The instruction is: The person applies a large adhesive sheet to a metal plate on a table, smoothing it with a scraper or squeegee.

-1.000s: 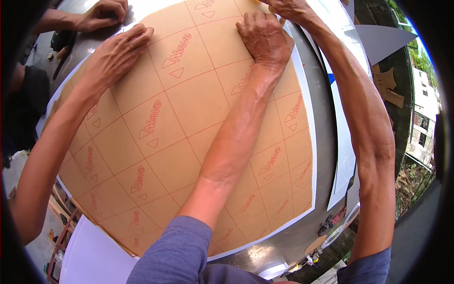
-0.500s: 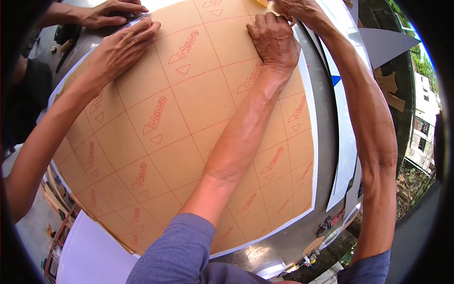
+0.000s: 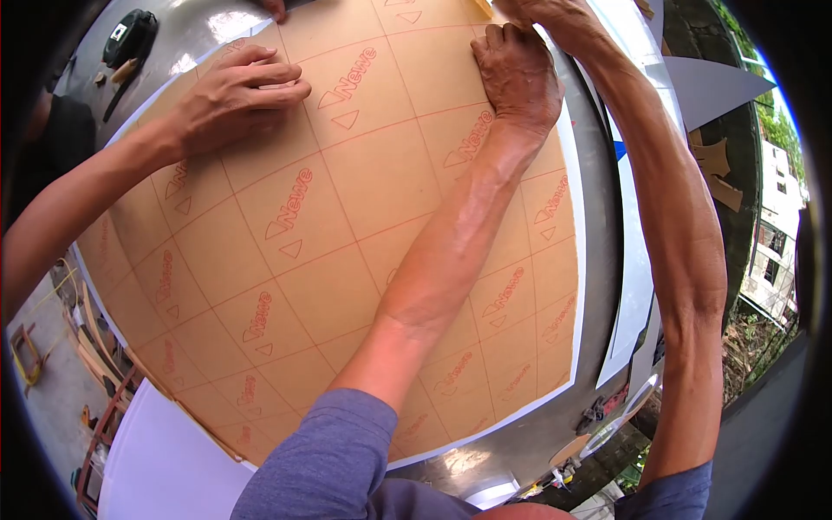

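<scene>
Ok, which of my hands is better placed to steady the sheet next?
Probably your left hand: it's on the sheet, near its edge, fingers curled. Your right hand is partly cut off at the picture's top, so its grip is unclear.

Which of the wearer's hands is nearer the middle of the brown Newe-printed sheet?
Left. The left hand rests on the brown sheet near its right edge; the right hand is farther from its middle, at the picture's top.
</scene>
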Motion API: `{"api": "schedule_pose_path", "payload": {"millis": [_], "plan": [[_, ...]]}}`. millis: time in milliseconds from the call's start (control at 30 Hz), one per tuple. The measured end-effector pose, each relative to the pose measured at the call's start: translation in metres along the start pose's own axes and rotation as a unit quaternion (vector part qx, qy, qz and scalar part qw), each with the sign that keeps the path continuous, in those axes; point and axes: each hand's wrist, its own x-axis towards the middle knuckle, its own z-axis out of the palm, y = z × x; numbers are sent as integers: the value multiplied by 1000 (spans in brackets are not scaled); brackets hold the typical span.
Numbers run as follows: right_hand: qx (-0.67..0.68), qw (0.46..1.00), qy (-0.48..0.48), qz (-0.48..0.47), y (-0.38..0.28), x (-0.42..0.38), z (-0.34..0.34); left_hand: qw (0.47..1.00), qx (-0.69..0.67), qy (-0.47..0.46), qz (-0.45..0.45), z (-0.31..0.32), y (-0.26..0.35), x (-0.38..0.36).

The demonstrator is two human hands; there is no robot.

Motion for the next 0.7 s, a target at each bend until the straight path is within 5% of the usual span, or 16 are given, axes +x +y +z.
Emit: {"api": "schedule_pose_path", "payload": {"millis": [700], "plan": [[40, 997, 33, 49, -12, -28, -18, 990, -123, 63, -30, 10, -1, -4]]}}
